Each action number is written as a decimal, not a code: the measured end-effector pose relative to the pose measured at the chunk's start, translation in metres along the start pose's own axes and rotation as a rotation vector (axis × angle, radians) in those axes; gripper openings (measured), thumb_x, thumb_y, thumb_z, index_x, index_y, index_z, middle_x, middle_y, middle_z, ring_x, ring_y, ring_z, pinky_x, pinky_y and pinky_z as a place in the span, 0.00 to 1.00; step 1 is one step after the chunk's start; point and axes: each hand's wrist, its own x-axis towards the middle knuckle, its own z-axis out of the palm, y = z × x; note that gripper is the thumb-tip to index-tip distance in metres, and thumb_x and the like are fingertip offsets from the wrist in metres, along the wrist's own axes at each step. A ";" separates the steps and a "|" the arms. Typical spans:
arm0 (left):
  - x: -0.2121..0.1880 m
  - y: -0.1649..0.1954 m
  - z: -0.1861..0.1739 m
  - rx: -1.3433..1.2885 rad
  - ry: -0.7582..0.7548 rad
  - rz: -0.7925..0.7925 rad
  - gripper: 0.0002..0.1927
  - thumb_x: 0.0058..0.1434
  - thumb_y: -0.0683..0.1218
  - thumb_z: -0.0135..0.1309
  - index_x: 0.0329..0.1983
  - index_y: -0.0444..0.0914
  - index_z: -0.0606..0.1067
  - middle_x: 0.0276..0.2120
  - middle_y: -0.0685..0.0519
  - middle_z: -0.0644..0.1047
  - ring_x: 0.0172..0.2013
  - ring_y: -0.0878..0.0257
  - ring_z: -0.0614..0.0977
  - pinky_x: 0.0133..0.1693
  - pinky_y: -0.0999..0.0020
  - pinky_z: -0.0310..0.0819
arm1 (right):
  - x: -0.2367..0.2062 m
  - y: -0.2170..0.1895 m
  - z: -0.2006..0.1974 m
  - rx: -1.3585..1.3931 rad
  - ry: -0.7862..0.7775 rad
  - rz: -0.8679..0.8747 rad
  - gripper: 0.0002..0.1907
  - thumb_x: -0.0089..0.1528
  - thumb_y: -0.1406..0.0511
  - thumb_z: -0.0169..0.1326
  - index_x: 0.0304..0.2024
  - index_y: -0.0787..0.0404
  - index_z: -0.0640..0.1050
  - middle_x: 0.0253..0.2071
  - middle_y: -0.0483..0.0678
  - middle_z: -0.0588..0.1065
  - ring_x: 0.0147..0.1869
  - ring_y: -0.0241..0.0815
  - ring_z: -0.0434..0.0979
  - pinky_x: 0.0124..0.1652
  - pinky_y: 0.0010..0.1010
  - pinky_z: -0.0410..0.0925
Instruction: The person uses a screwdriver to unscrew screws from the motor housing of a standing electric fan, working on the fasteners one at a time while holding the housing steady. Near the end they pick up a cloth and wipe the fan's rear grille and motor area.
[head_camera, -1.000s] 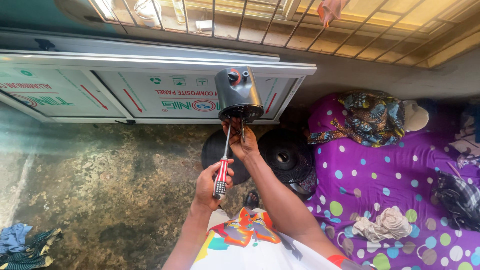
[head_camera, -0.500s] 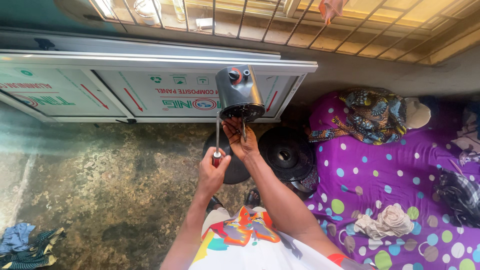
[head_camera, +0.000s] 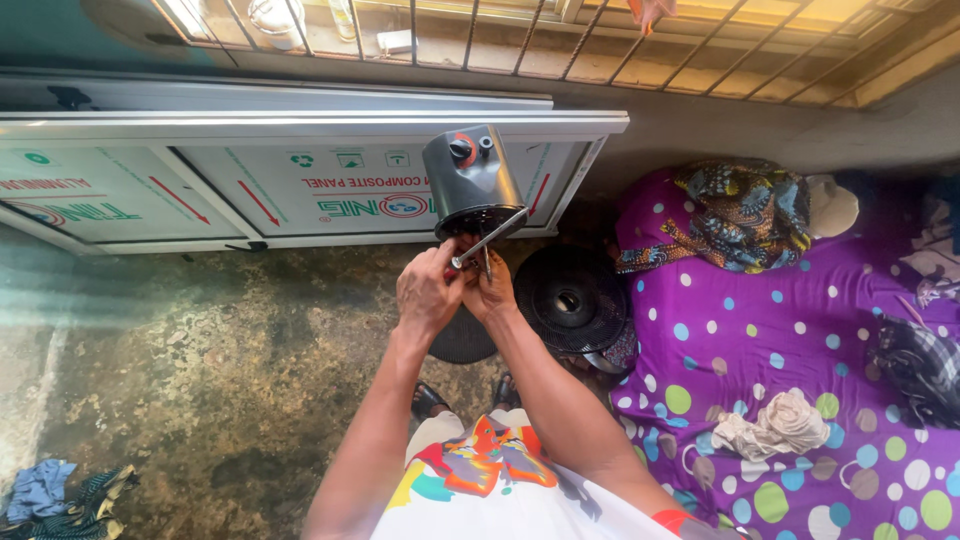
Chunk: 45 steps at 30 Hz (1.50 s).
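Left hand (head_camera: 428, 292) clenched around the screwdriver (head_camera: 487, 240), shaft slanting up against the underside of the grey motor housing (head_camera: 470, 180). Right hand (head_camera: 490, 292) just beside it, curled about the housing's stem below. Half a second before, held lower with the shaft upright. Beyond the right hand, black fan grille (head_camera: 570, 298) and purple dotted sheet (head_camera: 790, 330).

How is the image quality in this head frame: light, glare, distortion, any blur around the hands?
Head view: daylight through the window bars washes out the top left; wide-lens bending curves the white panel; the left edge of the floor looks hazy; the left hand, right hand, screwdriver and grey motor housing are fairly sharp.
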 end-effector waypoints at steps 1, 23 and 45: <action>0.002 -0.002 0.001 -0.008 -0.002 0.003 0.25 0.54 0.43 0.59 0.56 0.35 0.75 0.33 0.47 0.77 0.38 0.48 0.81 0.41 0.53 0.75 | 0.000 0.000 0.000 0.005 -0.007 -0.017 0.13 0.67 0.63 0.58 0.51 0.62 0.81 0.54 0.51 0.80 0.57 0.44 0.80 0.54 0.35 0.73; 0.024 0.024 -0.014 -0.076 -0.124 -0.165 0.17 0.56 0.49 0.57 0.47 0.40 0.73 0.32 0.44 0.81 0.36 0.42 0.82 0.37 0.45 0.75 | -0.002 -0.009 0.005 -0.121 -0.018 -0.065 0.13 0.67 0.66 0.59 0.51 0.67 0.80 0.49 0.51 0.81 0.52 0.42 0.81 0.53 0.32 0.73; -0.113 0.013 0.018 -0.773 -0.173 -0.686 0.26 0.62 0.40 0.51 0.65 0.35 0.69 0.27 0.54 0.77 0.22 0.70 0.77 0.25 0.72 0.72 | 0.000 -0.014 -0.002 -0.120 -0.025 0.038 0.14 0.65 0.61 0.61 0.47 0.66 0.81 0.48 0.56 0.81 0.55 0.55 0.81 0.56 0.42 0.75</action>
